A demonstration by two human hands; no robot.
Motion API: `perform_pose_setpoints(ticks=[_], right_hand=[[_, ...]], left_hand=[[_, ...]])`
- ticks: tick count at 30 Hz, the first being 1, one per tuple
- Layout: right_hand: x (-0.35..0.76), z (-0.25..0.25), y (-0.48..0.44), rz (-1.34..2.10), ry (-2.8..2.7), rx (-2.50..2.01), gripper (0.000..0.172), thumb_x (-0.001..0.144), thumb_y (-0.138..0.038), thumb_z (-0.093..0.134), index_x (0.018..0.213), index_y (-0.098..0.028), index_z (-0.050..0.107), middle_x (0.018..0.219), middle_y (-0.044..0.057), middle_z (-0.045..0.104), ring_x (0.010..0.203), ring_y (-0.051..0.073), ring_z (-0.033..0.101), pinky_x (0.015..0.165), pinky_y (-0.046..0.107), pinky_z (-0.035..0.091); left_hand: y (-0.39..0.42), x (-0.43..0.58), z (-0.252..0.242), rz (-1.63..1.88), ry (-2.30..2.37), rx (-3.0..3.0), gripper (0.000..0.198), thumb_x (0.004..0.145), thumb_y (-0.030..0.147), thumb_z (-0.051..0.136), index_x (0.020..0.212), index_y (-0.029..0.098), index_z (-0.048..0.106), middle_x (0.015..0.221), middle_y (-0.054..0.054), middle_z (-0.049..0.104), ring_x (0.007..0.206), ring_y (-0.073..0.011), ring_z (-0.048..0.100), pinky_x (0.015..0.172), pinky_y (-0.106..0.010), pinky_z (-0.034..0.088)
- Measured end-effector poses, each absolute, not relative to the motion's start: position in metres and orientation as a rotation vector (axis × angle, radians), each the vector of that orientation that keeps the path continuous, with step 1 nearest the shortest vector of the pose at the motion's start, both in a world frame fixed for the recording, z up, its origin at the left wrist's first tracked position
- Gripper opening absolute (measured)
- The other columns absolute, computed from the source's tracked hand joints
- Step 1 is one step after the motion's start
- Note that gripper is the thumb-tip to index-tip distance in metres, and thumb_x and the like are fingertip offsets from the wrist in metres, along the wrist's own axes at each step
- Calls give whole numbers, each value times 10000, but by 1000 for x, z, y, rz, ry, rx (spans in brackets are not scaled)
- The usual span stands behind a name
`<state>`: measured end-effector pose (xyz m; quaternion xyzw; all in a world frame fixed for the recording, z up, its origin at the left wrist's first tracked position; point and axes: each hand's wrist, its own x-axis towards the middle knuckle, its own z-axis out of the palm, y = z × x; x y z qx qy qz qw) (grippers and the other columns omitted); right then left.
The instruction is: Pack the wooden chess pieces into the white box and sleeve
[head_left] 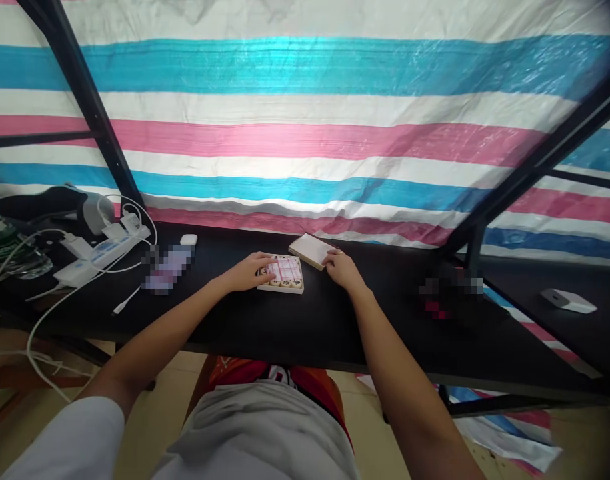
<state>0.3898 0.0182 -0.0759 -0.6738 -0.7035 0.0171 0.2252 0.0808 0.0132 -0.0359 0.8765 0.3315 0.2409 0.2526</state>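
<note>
Left hand [247, 272]: fingers curled loosely over the left edge of the small game tray [287, 276], tips on the round pieces [286, 283] in it. Too small to tell whether a piece is pinched.

Right hand [341, 268]: fingertips touch the near corner of the pale lid [312, 251]. I cannot tell whether it is clamped or merely touched.

The lid lies just behind the tray's right corner, skewed; lifted or flat, unclear.

Tray sits at mid-front of the black table [285, 330], straight ahead of the body, between both hands.

Judgement: the pieces look loose, so light downward pressure from the left hand should stop the tray skating. The lid is best handled by its edges and kept low and level over the rows.

Further out: white power strip [102, 253] with cables at far left, and a small white box [569, 301] well to the right. A striped tarp [305, 133] hangs behind.
</note>
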Motion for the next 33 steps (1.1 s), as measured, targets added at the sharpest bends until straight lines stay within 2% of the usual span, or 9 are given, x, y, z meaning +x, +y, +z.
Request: perform_pose_setpoints(ticks=[5,9,11,14,18,22,27,33], right_hand=[[382,-69,9,-101,-1801,-1927,303,801,-136,453,1003,-165,677,1219,145,520,1059,242,525,878,329,416],[383,-63,2,-155,-1496,-2090,360,882,-258,372,1144,-162,599,1088,160,570,923,255,565,771,345,428],[381,-63,2,-37,-1548,-2141,384,894,-359,381,1130,-150,600,1022,156,589,898,246,575,772,331,422],[376,-65,4,79,-1654,-2194,395,901,-394,384,1123,-149,600,1025,153,590,926,232,577,810,318,408],[369,-65,6,32,-1680,-2204,398,919,-418,355,1102,-175,611,1062,144,584,977,240,564,830,325,400],[365,-64,5,-72,-1611,-2278,442,917,-476,345,1079,-169,618,1072,154,583,991,270,549,813,373,409],[353,-68,4,-225,-1567,-2296,450,931,-437,310,1076,-144,619,1092,180,581,1025,318,521,814,437,408],[344,-78,16,-134,-1938,-2058,366,928,-263,314,1199,-182,546,1168,148,582,1021,281,526,817,383,428]], left_hand=[[20,78,-42,642,1127,2350,558,872,467,445,1348,174,447,1346,-127,458,1244,-268,413,1057,-353,275],[27,77,-45,615,1297,2305,499,931,387,314,1316,117,478,1325,-147,506,1218,-280,461,1032,-378,301],[28,76,-44,595,1326,2298,478,935,369,307,1301,124,493,1317,-131,520,1208,-269,480,1020,-360,318],[27,75,-42,521,1361,2330,467,934,378,317,1300,147,491,1313,-105,530,1203,-246,491,998,-318,343],[25,74,-42,432,1320,2448,439,923,378,352,1281,177,507,1252,-94,575,1130,-233,542,946,-292,386],[25,74,-40,398,1305,2519,428,914,348,375,1265,154,524,1209,-119,584,1094,-237,554,922,-293,401],[25,71,-31,349,1281,2503,410,926,308,327,1250,189,550,1185,-84,613,1087,-219,563,921,-275,397],[25,71,-31,343,1222,2537,422,927,327,320,1246,185,557,1150,-86,639,1028,-234,589,868,-285,418]])
